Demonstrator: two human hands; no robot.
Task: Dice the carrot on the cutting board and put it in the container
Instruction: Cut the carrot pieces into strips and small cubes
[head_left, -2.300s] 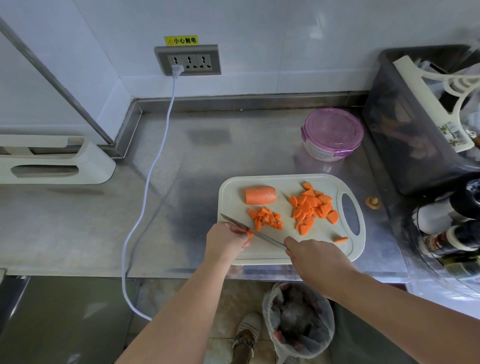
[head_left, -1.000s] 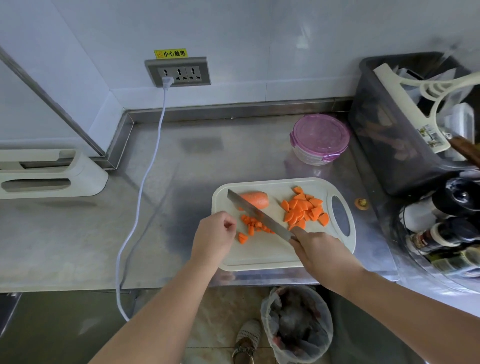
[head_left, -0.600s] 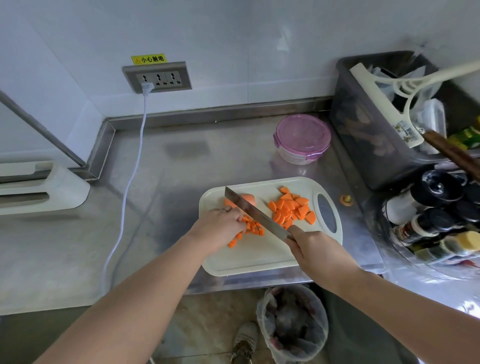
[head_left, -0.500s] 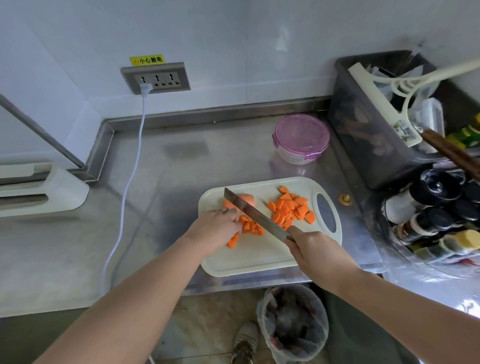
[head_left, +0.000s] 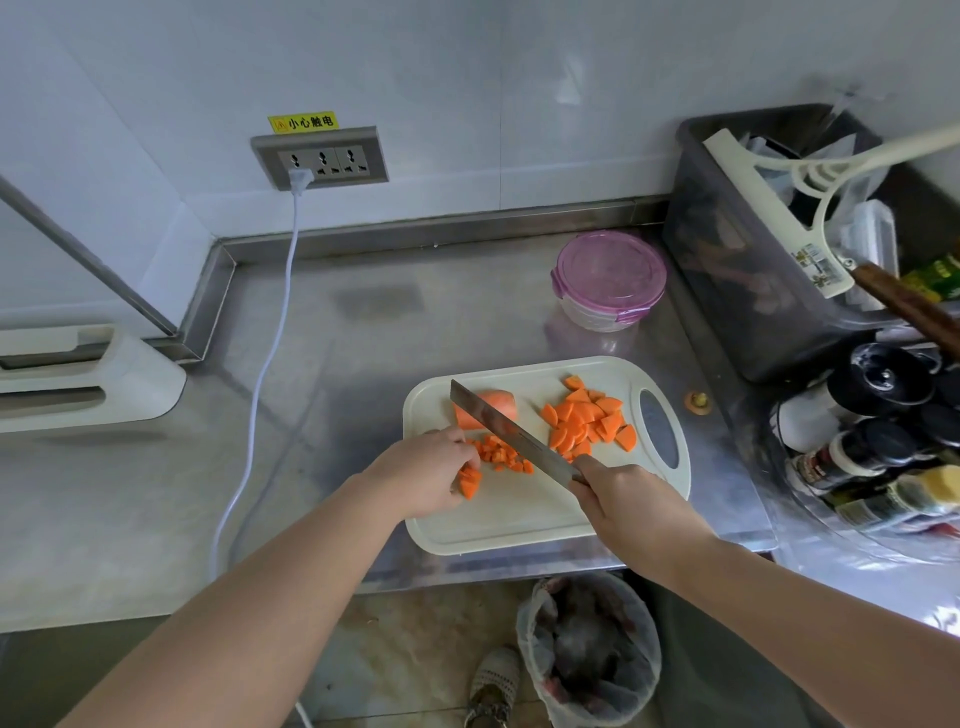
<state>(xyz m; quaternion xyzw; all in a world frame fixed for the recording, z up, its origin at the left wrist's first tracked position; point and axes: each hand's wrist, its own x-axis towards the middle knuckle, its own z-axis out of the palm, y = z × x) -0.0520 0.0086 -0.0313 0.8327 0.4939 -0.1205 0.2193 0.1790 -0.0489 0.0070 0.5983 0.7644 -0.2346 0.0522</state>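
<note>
Stainless steel counter (head_left: 363, 364) runs along a white-tiled wall, and near its front edge lies a pale cutting board (head_left: 509, 514) with an oval handle hole on its right end. On the board's far left corner sits an uncut carrot stub (head_left: 503, 404), partly hidden behind the blade of a knife (head_left: 511, 434). The blade slants from the far left down towards the near right, and its flat side faces up at me. Just to the near side of the blade lies a heap of small dice (head_left: 496, 454). On its other side, towards the handle hole, lies a looser pile of larger chunks (head_left: 587, 423).

The person's left hand (head_left: 423, 473) comes in over the board's left edge. Its fingers are curled down over the small dice and bunch them together, with one piece (head_left: 470, 483) tucked against the thumb side. The right hand (head_left: 631, 506) is wrapped firmly round the knife's handle, which is covered by the fist.

The container (head_left: 610, 278), round and clear with a purple clip lid on it, stands on the counter beyond the board, well apart from the carrot. A cut carrot end (head_left: 697, 401) lies on the steel just right of the board. A white cable (head_left: 270, 353) hangs from a wall socket (head_left: 321, 158) and trails across the counter on the left. A dark tub (head_left: 727, 270) and a cluster of bottles (head_left: 872, 447) crowd the right side. A bagged waste bin (head_left: 589, 654) stands on the floor below the counter's edge.
</note>
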